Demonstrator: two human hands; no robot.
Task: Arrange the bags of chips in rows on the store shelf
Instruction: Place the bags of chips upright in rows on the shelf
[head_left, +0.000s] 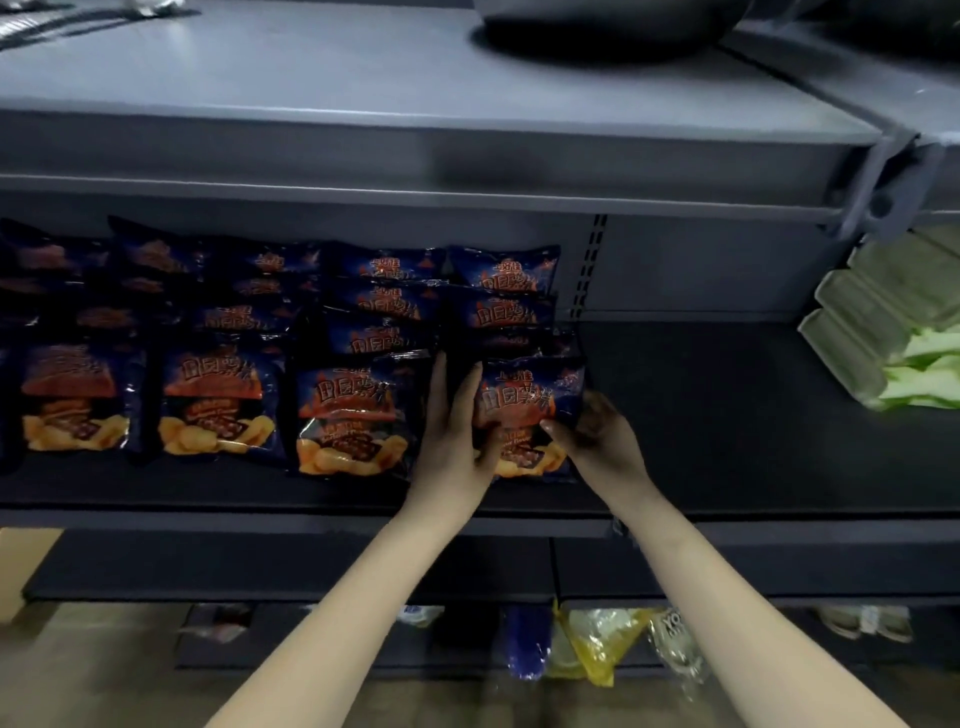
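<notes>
Chip bag (530, 400), glossy crinkled blue foil, puffy rectangle

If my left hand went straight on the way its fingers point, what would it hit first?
The left hand would likely hit the second bag, behind the held bag; depth unclear.

Pretty clearly a shop aisle. It's grey metal store racking, and the dark shelf (701, 415) carries loads of identical chip bags (218, 400) lined up in rows. There's a slotted upright (589, 270) at the back of that shelf, stacked green packs (883, 338) at its right end, and more packets (597, 639) on the level below it.
</notes>
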